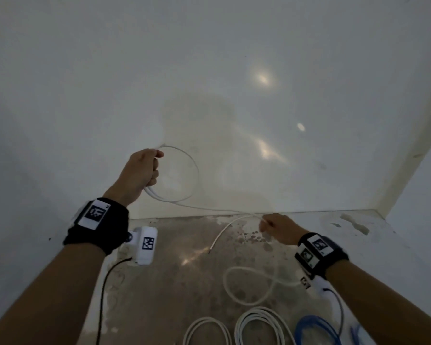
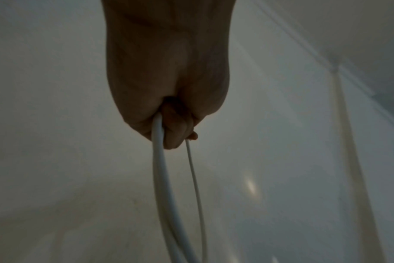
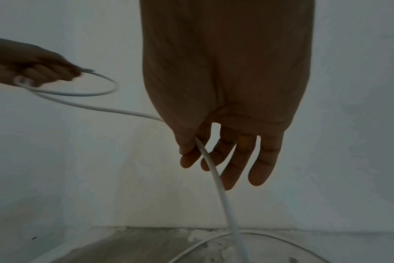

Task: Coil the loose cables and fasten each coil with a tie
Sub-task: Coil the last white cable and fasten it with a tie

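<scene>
A thin white cable (image 1: pixel 197 170) is held in the air in front of a white wall. My left hand (image 1: pixel 156 168) is raised and grips a single loop of it in a fist; the left wrist view shows the cable (image 2: pixel 157 160) leaving the curled fingers (image 2: pixel 175 131). From the loop the cable runs down and right to my right hand (image 1: pixel 265 224), lower and near the floor line. There the cable (image 3: pixel 220 186) passes between thumb and index finger (image 3: pixel 198 156), the other fingers hanging nearly straight. Its free end (image 1: pixel 210 250) lies on the floor.
On the stained grey floor (image 1: pixel 174 282) the cable's slack forms a loose loop (image 1: pixel 230 292). Two white coils (image 1: pixel 207 329) (image 1: pixel 259 324) and a blue cable (image 1: pixel 316 329) lie at the bottom edge. A wall corner (image 1: pixel 381 207) closes the right side.
</scene>
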Motion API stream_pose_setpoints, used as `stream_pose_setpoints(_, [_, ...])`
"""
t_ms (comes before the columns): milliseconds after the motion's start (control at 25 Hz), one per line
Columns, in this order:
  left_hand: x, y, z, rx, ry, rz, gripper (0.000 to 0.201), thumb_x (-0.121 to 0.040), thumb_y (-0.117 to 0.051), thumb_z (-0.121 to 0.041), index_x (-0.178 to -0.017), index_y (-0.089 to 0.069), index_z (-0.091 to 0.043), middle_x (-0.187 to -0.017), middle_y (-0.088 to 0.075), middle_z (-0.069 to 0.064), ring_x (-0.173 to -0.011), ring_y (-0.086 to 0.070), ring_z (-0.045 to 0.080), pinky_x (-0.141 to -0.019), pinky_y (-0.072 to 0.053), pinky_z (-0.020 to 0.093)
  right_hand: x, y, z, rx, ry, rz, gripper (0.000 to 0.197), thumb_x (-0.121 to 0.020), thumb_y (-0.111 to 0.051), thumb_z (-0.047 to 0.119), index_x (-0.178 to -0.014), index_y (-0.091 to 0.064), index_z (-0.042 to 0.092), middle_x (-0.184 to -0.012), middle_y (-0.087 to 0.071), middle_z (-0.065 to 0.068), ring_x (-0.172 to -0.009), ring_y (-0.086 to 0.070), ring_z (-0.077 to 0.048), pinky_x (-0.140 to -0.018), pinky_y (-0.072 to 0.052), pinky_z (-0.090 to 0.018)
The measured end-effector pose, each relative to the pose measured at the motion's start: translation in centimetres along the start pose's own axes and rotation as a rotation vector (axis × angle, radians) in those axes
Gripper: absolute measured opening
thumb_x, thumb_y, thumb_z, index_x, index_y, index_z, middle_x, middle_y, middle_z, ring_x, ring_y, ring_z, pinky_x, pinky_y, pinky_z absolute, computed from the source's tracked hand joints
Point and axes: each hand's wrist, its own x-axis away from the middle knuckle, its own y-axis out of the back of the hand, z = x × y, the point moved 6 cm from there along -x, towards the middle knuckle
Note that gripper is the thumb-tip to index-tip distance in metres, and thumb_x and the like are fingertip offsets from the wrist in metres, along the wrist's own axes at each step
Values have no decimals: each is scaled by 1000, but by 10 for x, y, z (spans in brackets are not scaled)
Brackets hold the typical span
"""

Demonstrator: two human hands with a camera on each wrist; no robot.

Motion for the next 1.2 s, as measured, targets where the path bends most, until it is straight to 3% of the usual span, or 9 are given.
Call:
stream_pose_setpoints(200, [1, 15, 6, 79, 24, 9, 27, -102, -32, -17, -79, -44, -18, -49, -26, -11, -41, -19, 6, -38, -18, 17, -9, 27, -46, 12, -137, -262, 21, -98, -54, 30, -77, -55, 30, -86, -48, -10, -81, -51, -30, -70, -40, -34])
stream_pose_setpoints(360, [7, -29, 14, 521, 138, 23, 27, -98, -34, -15, -72, -40, -19, -48, -26, -7, -38, -21, 8, -37, -19, 18, -20, 24, -3, 139, -161, -269, 10, -98, -49, 23, -102, -58, 26, -101, -52, -1, -98, -57, -28, -89, -41, -40])
stream_pose_setpoints(600, [14, -81, 22, 905, 214, 114, 27, -95, -31, -12, -69, -38, -18, -50, -23, -6, -37, -21, 8, -35, -22, 20, -10, 19, 124, -538, 176, -207, 43, -93, -57, 14, -132, -44, 27, -117, -57, -1, -98, -61, -17, -85, -49, -28])
stream_pose_setpoints(680, [15, -86, 21, 892, 229, 138, 28, -95, -31, -13, -69, -38, -18, -49, -23, -7, -35, -21, 7, -34, -19, 19, -2, 9, 152, -666, 140, -67, 45, -95, -56, 22, -136, -38, 24, -111, -67, 0, -96, -65, -15, -90, -48, -32])
stream_pose_setpoints(760, [16, -82, 20, 827, 232, 144, 27, -96, -32, -14, -70, -38, -18, -48, -23, -7, -34, -19, 6, -33, -17, 19, 8, -4, 161, -716, 172, 66, 29, -102, -46, 30, -126, -52, 15, -87, -70, 8, -81, -63, -7, -86, -47, -29])
stream_pose_setpoints(880, [14, -63, 21, 618, 240, 116, 24, -96, -33, -16, -73, -40, -19, -50, -23, -8, -36, -17, 6, -32, -15, 18, 21, -12, 146, -528, 276, 25, 42, -105, -31, 46, -105, -67, 24, -86, -66, 21, -80, -58, 5, -79, -43, -20])
stream_pose_setpoints(1000, [14, -43, 19, 520, 231, 127, 24, -97, -33, -19, -76, -44, -18, -51, -23, -8, -37, -17, 6, -34, -15, 19, 24, -31, 100, -262, 273, 43, 45, -98, -28, 65, -98, -68, 43, -99, -70, -10, -91, -65, -27, -87, -48, -45])
stream_pose_setpoints(1120, [24, -34, 15, 468, 271, 217, 26, -98, -33, -21, -78, -49, -17, -52, -23, -8, -36, -18, 5, -33, -15, 18, 30, -31, 53, -139, 186, 159, 36, -102, -37, 52, -95, -69, 36, -77, -66, 7, -70, -60, -13, -71, -46, -31])
stream_pose_setpoints(1200, [29, -33, 13, 420, 274, 259, 27, -99, -33, -22, -79, -51, -16, -52, -23, -9, -36, -18, 4, -32, -15, 17, 31, -18, 22, -36, 106, 160, 32, -101, -44, 46, -94, -71, 30, -79, -65, 5, -73, -61, -16, -73, -45, -30])
